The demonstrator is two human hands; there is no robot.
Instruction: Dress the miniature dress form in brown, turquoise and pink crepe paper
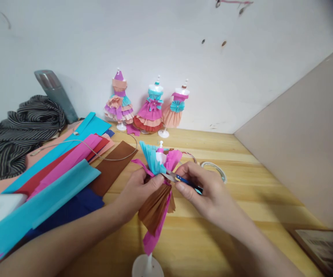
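A small white mannequin stand [148, 265] bears a crepe-paper dress with a turquoise top piece [151, 159], a magenta piece and a pleated brown skirt [154, 206]. My left hand [143, 186] is closed on the dress at the waist, its thumb lying along the front. Scissors with dark blue handles [187, 181] are in my right hand [199, 184], pinched between thumb and fingers. Their blades point left at the waist, against the paper beside my left thumb. A magenta strip [151, 242] hangs down over the skirt. My left fingertips are hidden behind the dress.
Three dressed mannequins [149, 111] stand along the wall. Sheets of coloured crepe paper [65, 196] and a white box-like object [6, 204] lie left. Behind them are a striped cloth [30, 121] and a bottle [55, 92]. A tape roll [222, 174] lies beyond my right hand.
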